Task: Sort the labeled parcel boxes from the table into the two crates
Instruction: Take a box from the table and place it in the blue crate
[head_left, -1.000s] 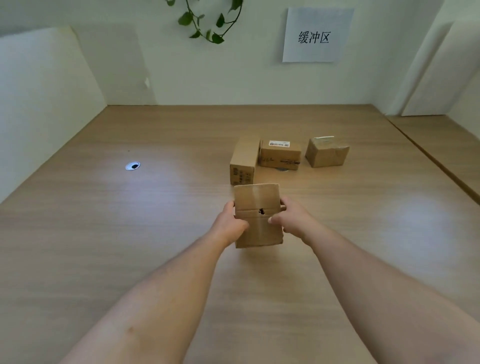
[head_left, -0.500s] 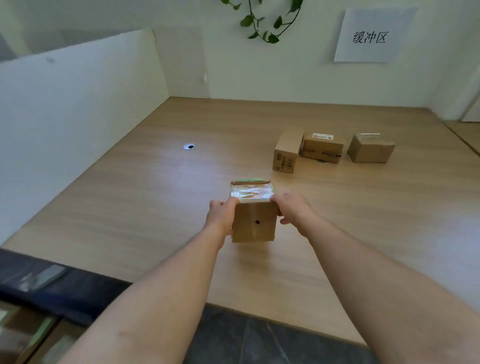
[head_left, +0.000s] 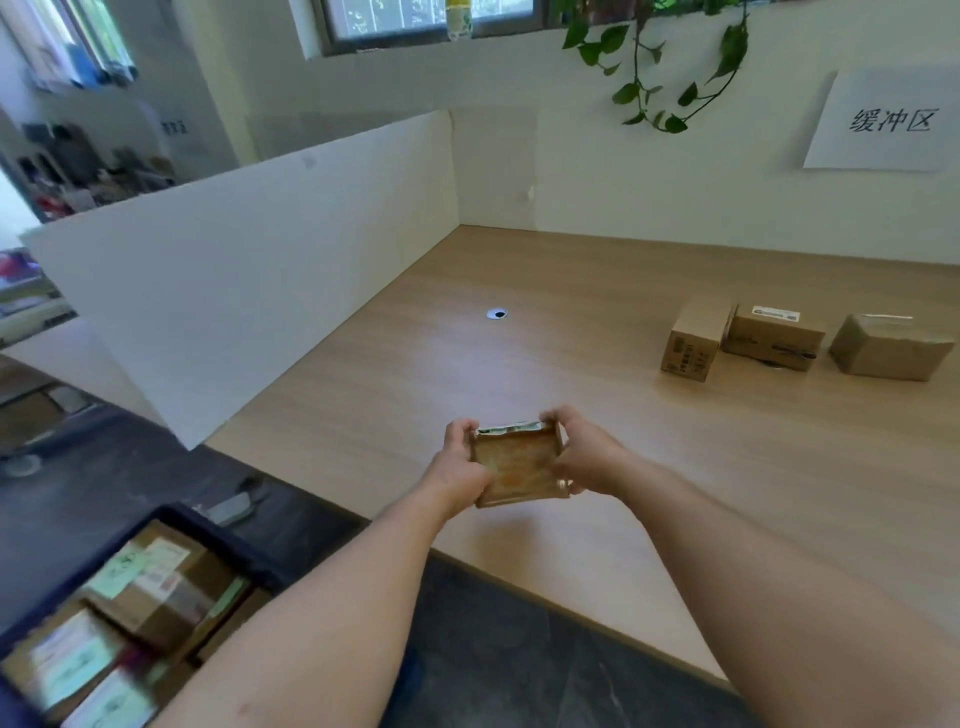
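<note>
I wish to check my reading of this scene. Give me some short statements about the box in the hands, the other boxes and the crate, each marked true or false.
1. The left hand and the right hand both grip one cardboard box. True.
2. Four more boxes wait further back. False: three boxes stand on the table, at the far right.
3. The dark crate at the lower left is empty. False: it holds labeled parcels.
4. The gripped box is not in the crate. True.
</note>
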